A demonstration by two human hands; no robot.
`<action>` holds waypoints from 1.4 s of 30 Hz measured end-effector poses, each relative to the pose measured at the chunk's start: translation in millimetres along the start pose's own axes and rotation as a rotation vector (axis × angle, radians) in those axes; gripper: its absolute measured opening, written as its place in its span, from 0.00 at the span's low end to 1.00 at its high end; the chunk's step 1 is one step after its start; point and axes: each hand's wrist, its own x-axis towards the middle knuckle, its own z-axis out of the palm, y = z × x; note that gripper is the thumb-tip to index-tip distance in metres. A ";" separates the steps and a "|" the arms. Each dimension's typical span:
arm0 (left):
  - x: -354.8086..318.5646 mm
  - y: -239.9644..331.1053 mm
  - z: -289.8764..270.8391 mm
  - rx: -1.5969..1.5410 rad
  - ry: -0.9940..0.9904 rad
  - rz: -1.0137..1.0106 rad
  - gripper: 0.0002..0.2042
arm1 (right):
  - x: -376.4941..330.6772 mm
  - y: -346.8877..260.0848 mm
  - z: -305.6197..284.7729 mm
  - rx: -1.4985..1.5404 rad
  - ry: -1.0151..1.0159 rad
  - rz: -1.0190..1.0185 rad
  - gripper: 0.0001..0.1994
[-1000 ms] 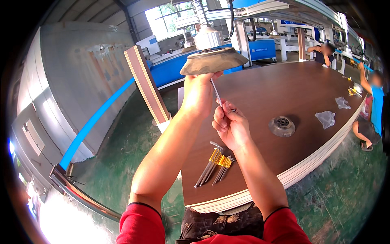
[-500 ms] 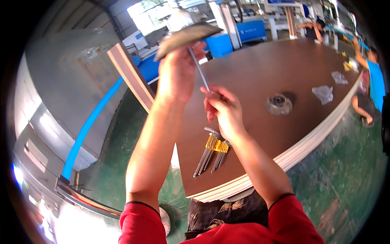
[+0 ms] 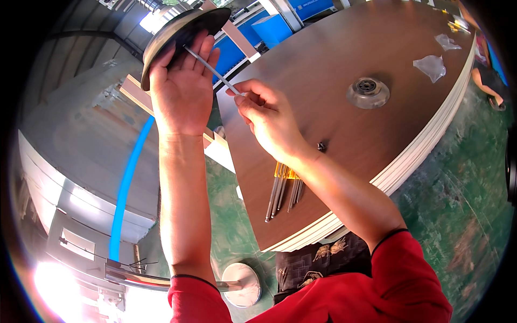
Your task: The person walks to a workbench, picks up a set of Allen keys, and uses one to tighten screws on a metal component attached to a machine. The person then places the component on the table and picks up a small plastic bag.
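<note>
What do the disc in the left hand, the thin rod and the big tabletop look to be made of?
Disc: probably dull grey metal, judging by its thin dark rim and matte face. Thin rod, pinched by the right hand: bright steel, by its silvery glint. Tabletop: brown wood-grain laminate on stacked board; pale layered edges show, core material unclear.

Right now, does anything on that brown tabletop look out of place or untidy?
Slightly. A small dark bolt lies loose beside the right hand's wrist, and crumpled clear plastic bags sit scattered near the tabletop's far edge. The hex keys lie neatly bunched.
</note>
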 end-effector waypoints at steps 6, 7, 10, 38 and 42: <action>5.6 -14.3 7.0 0.039 0.039 0.021 0.25 | 1.2 1.8 -3.2 -0.881 0.223 -0.576 0.09; 4.5 -13.0 5.1 0.062 0.078 0.033 0.25 | 0.7 10.3 -3.6 -0.968 0.195 -0.611 0.13; 1.5 -7.4 2.3 0.040 0.052 0.014 0.25 | -2.8 8.4 1.9 -1.053 0.191 -0.619 0.14; -3.9 -11.8 18.5 0.071 0.099 0.103 0.25 | 15.5 -22.4 4.1 0.157 -0.180 0.261 0.09; -5.2 -12.5 29.5 0.053 0.131 0.051 0.24 | 21.9 -17.7 -11.2 0.435 -0.125 0.412 0.15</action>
